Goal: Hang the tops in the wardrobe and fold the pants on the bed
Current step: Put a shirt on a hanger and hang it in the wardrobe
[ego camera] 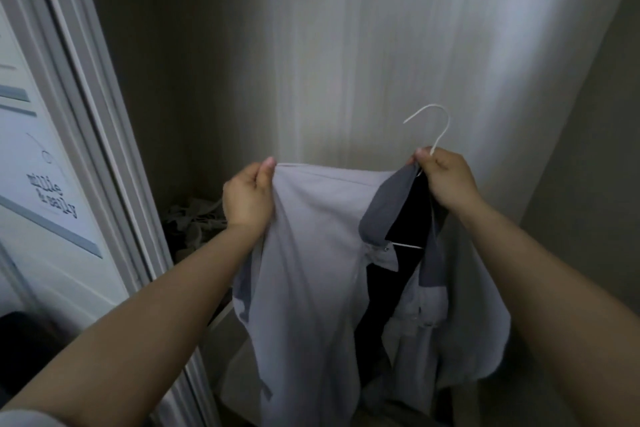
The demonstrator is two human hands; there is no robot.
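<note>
While the left hand (247,196) pinches the grey shirt's (311,270) shoulder and the right hand's fingers (427,158) clasp collar and white hanger (431,128), the hanging step seems underway, needing a rail above them.

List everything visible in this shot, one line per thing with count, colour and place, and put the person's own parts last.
shirt: one, light grey-blue with a darker grey collar, held up in the middle of the view, draped on the hanger.
hanger: one, white wire, hook sticking up above the right hand, its bar showing inside the open collar.
pile of clothes: one heap, greyish, low in the wardrobe's left corner, too dim to count pieces.
wardrobe back wall: one, pale grey, behind the shirt.
wardrobe door: one, white, left edge of the view, with dark lettering on it.
left hand: one, grips the shirt's left shoulder.
right hand: one, pinches the collar and the hanger's neck.
</note>
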